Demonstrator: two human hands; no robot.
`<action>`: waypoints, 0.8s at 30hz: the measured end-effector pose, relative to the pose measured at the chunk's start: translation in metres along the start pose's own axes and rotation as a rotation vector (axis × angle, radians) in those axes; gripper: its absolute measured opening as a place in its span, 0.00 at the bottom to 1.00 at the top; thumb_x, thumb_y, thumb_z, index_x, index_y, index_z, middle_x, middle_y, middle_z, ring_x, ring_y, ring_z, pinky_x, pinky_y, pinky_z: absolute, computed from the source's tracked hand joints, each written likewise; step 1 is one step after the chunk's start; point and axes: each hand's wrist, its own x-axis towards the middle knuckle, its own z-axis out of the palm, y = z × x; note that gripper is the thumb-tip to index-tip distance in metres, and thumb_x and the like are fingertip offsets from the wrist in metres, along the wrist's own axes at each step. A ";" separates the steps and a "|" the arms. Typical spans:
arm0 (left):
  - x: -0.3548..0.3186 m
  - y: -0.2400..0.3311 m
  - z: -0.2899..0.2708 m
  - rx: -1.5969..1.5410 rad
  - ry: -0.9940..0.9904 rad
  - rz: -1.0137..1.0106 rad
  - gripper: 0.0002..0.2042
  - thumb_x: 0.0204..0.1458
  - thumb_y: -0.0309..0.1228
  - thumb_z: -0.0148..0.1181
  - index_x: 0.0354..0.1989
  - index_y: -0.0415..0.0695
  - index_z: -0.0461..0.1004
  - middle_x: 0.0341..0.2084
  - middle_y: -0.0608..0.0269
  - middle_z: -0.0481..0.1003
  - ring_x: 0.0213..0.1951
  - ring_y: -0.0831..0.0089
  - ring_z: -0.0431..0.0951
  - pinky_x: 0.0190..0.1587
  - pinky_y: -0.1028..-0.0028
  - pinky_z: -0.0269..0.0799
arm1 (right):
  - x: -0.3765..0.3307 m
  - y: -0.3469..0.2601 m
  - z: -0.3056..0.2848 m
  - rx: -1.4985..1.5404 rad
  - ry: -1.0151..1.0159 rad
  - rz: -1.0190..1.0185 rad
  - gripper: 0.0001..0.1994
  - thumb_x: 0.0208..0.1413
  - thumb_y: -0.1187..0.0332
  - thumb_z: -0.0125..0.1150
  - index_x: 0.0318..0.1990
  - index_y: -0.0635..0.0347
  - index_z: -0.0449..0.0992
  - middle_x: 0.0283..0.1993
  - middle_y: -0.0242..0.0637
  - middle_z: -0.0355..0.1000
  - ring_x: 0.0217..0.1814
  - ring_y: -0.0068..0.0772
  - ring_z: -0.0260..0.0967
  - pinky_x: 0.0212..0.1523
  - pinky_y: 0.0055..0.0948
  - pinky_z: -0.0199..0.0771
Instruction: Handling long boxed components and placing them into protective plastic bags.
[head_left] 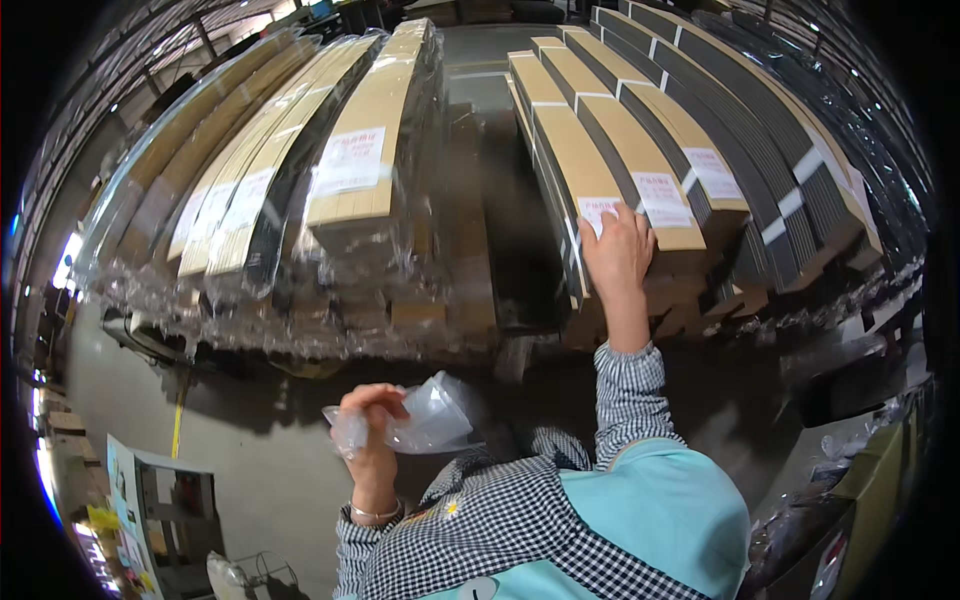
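Nearest, at six o'clock, is the wearer's black-and-white checked apron [470, 535]. The film-wrapped stack [372, 95] of long cardboard-topped pieces fills eleven o'clock. At one o'clock runs a slimmer strapped bundle [568, 135], cardboard on top; it is probably heavy and stiff, best taken from underneath near both ends rather than by its white strap [549, 104]. The right hand [620, 245], at two o'clock, lies palm down on its near end, fingers parted, gripping nothing. At seven o'clock, the left hand [373, 415] has its fingers curled closed on crumpled clear plastic [436, 418], which looks light, limp and slippery, so a bunched hold suits it. Smallest, the white label [597, 207] at the right fingertips looks thin and easily creased, best handled by a corner.
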 end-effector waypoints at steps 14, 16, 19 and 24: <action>-0.079 0.055 0.022 -0.690 -0.018 -0.041 0.19 0.67 0.49 0.45 0.52 0.47 0.73 0.54 0.52 0.74 0.61 0.56 0.69 0.68 0.57 0.58 | -0.173 0.004 -0.101 -0.116 0.079 -0.136 0.24 0.48 0.57 0.67 0.54 0.54 0.77 0.69 0.42 0.60 0.74 0.51 0.48 0.61 0.60 0.56; -0.082 0.052 0.033 -0.714 -0.024 -0.065 0.18 0.68 0.45 0.43 0.54 0.45 0.71 0.55 0.52 0.73 0.61 0.57 0.70 0.69 0.57 0.57 | -0.201 0.006 -0.133 0.334 -0.035 -0.331 0.27 0.47 0.58 0.71 0.55 0.57 0.75 0.69 0.43 0.60 0.74 0.51 0.49 0.63 0.56 0.58; -0.084 0.054 0.053 -0.742 -0.030 -0.094 0.17 0.69 0.40 0.43 0.55 0.42 0.70 0.55 0.52 0.73 0.61 0.58 0.70 0.68 0.58 0.59 | -0.238 -0.029 -0.171 1.008 -0.112 -0.551 0.34 0.44 0.59 0.77 0.58 0.59 0.68 0.64 0.46 0.62 0.70 0.52 0.56 0.65 0.47 0.61; -0.095 0.053 0.097 -0.682 -0.064 -0.234 0.13 0.66 0.31 0.49 0.55 0.40 0.70 0.55 0.53 0.73 0.59 0.59 0.72 0.62 0.61 0.67 | -0.260 -0.027 -0.166 1.005 -0.008 -0.468 0.19 0.48 0.64 0.75 0.42 0.57 0.72 0.43 0.40 0.70 0.48 0.41 0.68 0.51 0.37 0.66</action>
